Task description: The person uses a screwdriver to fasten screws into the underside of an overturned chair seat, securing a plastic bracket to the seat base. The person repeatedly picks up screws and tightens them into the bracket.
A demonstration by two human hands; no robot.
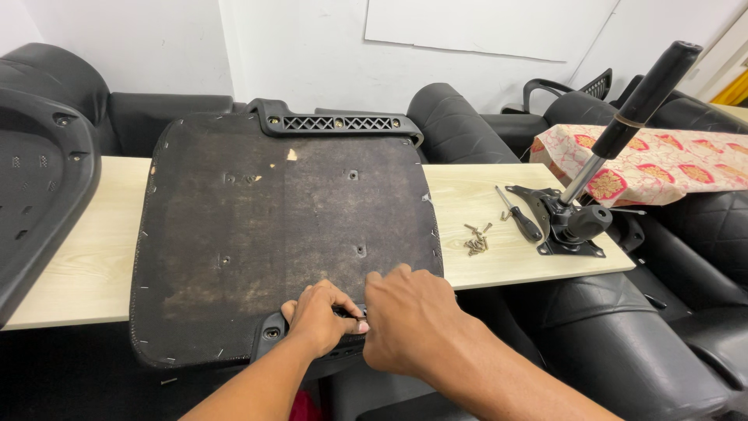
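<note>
Upturned seat (280, 234) flat on table (78, 265), near edge overhanging for access. Left hand (319, 316) pinching a small part, perhaps a screw, at near bracket (269, 331); right hand (409, 320) curled alongside, steadying (grip hidden). Screws (476, 239), screwdriver (520, 215) right.

Setting: chair assembly or repair workshop, improvised in an office-like room. Evidence: upturned seat base (284, 242) with stapled black fabric, lying on a light wood counter (86, 265); loose screws (477, 238) and screwdriver (520, 215); tilt mechanism with gas-lift column (600, 164); black plastic chair shell (35, 179); padded black chair parts (460, 125) stacked behind (several). White walls, whiteboard (487, 27).
</note>
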